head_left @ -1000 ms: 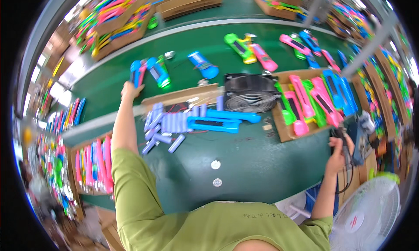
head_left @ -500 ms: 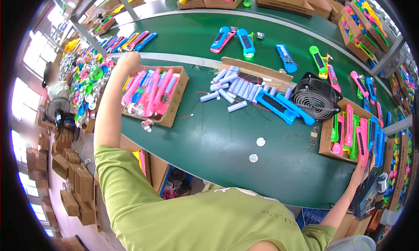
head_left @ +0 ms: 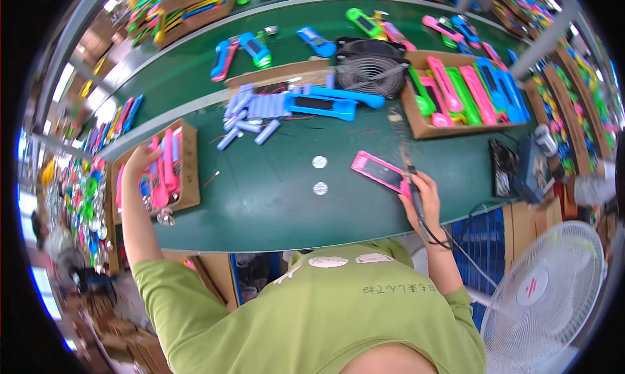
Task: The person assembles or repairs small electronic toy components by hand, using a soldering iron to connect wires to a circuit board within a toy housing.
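Note:
My right hand is closed round a soldering iron with a dark cable, its long tip pointing away from me. The same hand grips one end of a pink plastic lamp housing with a dark panel, held over the green table. At the left, my left hand reaches into a cardboard box of pink lamp parts. Its fingers curl at the top of a pink handle; their tips are partly hidden. Two white discs lie between my hands.
Lilac cylindrical cells are heaped beyond the discs, beside blue housings. A black fan stands behind. Right of it is a box of coloured housings. A blue device sits at the right edge, with a white fan near me.
The view has turned to the right. My right hand has come from the box of housings to the table front with a pink housing and soldering iron. My left hand has lowered into its box.

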Available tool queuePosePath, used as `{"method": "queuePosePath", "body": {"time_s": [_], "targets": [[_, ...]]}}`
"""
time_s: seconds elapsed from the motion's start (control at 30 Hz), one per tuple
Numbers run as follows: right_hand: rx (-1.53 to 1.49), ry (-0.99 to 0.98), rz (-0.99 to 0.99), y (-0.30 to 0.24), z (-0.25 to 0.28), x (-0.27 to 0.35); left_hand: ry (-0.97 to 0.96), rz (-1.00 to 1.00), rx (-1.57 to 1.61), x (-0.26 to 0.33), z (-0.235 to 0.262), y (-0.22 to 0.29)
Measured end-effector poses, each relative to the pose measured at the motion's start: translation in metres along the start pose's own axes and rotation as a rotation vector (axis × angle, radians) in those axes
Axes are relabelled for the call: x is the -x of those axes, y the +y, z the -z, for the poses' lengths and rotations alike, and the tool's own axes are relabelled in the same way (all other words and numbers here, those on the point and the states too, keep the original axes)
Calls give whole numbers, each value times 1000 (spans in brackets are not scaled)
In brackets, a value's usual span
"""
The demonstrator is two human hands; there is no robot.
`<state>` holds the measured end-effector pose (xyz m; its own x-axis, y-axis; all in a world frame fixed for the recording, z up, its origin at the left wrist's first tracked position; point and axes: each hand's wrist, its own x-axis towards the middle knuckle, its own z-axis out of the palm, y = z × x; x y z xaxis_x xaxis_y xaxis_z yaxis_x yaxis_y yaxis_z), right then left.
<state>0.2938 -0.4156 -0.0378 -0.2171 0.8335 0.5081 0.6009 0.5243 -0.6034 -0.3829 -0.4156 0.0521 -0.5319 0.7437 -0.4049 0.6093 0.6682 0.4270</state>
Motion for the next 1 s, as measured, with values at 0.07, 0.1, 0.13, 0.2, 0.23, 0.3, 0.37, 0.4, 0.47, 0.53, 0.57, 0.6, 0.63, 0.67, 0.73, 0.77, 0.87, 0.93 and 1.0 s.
{"method": "queuePosePath", "body": {"time_s": [0.07,0.1,0.13,0.2,0.23,0.3,0.37,0.4,0.47,0.53,0.57,0.6,0.63,0.67,0.73,0.77,0.87,0.93,1.0], "targets": [[46,35,77,4,4,-4,245,-206,22,45,-15,47],[22,33,94,4,5,-4,271,-177,-66,37,-3,24],[1,29,109,4,8,-3,295,-149,-153,24,8,3],[83,57,141,7,18,-1,380,-158,-202,39,16,22],[143,66,189,8,22,-2,392,-237,-192,57,21,40],[160,141,186,13,32,-6,407,-313,-179,110,20,83],[167,244,230,15,43,-23,424,-540,135,158,2,126],[114,283,244,19,47,-36,420,-541,134,168,-12,137],[36,359,48,18,48,-69,396,-700,203,181,-44,156],[-14,363,-51,31,42,-110,441,-755,290,193,-110,177],[103,286,-59,44,39,-126,447,-688,272,189,-145,174],[269,221,14,51,38,-141,451,-728,242,191,-177,181],[320,121,-16,61,34,-153,432,-658,287,196,-211,184],[365,19,-44,73,28,-163,345,-484,300,208,-234,190],[442,-74,-28,88,23,-177,389,-538,148,213,-282,173],[482,-87,-12,95,18,-181,498,-618,45,220,-295,171],[495,-49,-33,102,8,-188,641,-700,-6,235,-295,175],[465,11,-10,102,8,-186,835,-892,-15,243,-278,185],[435,96,-84,86,16,-184,846,-965,7,254,-265,193]]}}
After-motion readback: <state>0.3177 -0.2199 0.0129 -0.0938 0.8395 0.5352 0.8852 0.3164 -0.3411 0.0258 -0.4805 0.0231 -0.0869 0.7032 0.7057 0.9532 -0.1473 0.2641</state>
